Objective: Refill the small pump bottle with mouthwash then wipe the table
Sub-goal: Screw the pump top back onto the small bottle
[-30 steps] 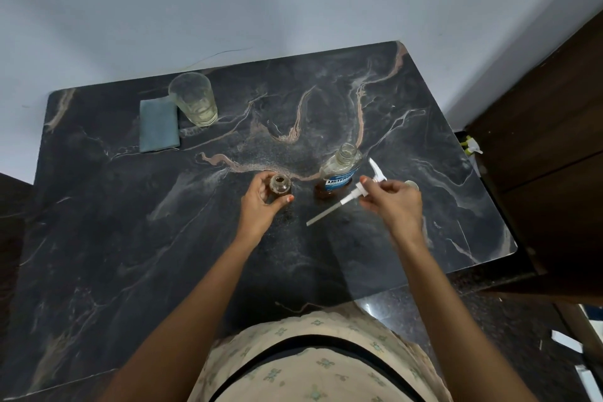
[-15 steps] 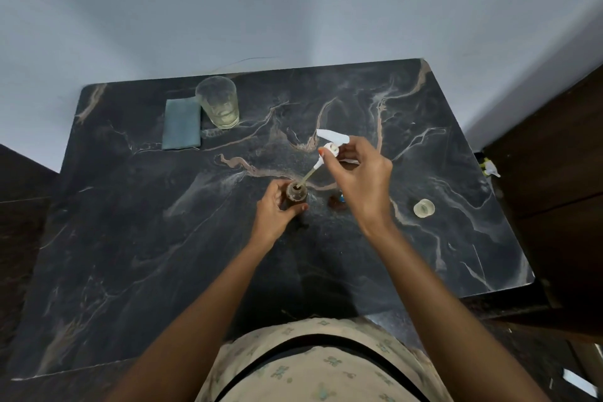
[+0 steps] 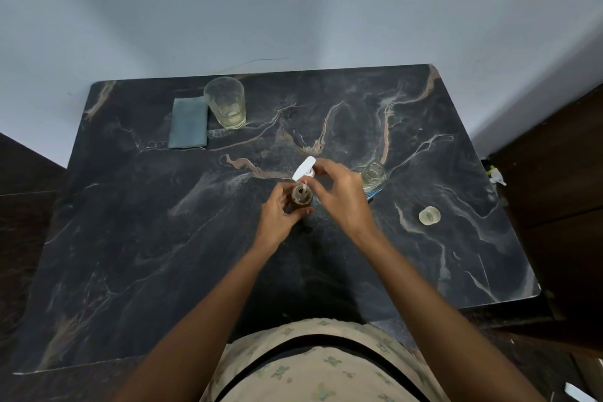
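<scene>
The small brown pump bottle [image 3: 301,196] stands near the middle of the dark marble table [image 3: 163,254], gripped from the left by my left hand [image 3: 277,214]. My right hand [image 3: 341,196] pinches the white pump head [image 3: 305,168] just above the bottle's mouth, its tube running down into the neck. The open clear mouthwash bottle [image 3: 373,176] with a blue label stands just right of my right hand, partly hidden by it. Its clear cap [image 3: 429,215] lies on the table farther right.
A folded grey-blue cloth [image 3: 189,123] lies at the back left, beside a drinking glass [image 3: 225,107] holding a little pale liquid. A wall runs behind the table. Dark wooden furniture [image 3: 554,173] stands to the right.
My right hand carried the pump head from beside the mouthwash bottle over to the small bottle and lowered its tube into the neck. My left hand stayed on the small bottle.
</scene>
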